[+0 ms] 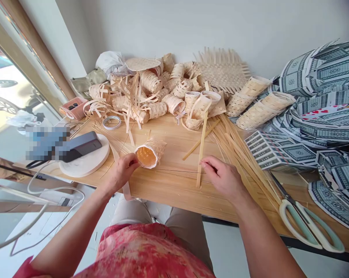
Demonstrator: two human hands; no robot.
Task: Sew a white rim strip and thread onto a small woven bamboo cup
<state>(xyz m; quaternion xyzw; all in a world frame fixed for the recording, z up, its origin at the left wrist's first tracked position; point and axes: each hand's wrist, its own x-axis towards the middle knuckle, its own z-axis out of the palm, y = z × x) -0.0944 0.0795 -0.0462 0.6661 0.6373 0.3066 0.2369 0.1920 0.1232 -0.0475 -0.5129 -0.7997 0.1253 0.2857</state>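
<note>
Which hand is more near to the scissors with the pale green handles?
The right hand is nearer: it is on the table to the left of the scissors, not touching them. The left hand is much farther away, further left along the table.

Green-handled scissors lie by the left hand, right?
No: the green-handled scissors lie by the right hand, not the left, at the table's front right edge. The head view shows it.
</note>
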